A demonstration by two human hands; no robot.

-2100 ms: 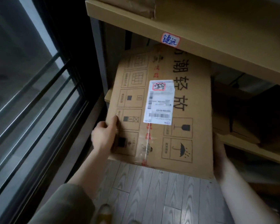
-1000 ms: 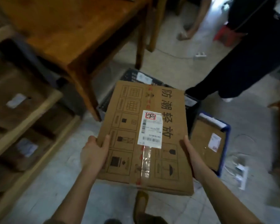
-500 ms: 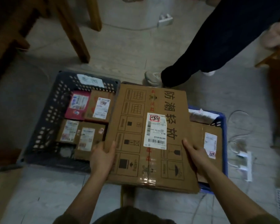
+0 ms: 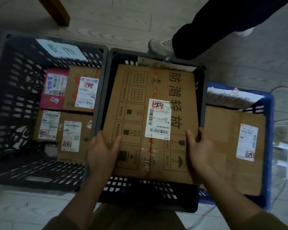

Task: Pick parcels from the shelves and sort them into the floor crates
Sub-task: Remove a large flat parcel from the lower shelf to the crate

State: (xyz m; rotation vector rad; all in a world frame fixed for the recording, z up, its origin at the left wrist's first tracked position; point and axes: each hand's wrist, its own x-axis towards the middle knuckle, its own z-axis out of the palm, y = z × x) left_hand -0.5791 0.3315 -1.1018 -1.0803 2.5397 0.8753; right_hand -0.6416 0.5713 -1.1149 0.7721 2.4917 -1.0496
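A large flat cardboard parcel with a white shipping label and printed handling symbols lies inside the middle dark grey crate, filling most of its opening. My left hand grips its near left edge, thumb on top. My right hand grips its near right edge in the same way. To the left, a dark crate holds several smaller parcels. On the right, a blue crate holds one flat cardboard parcel.
Another person's dark trouser leg and grey shoe stand just behind the middle crate. A wooden table leg is at the top left. Cables and a power strip lie on the floor right of the blue crate.
I have turned from the shelf to the floor crates and brought the large parcel down. It hung over the crates half a second ago and now sits within the middle crate's rim.
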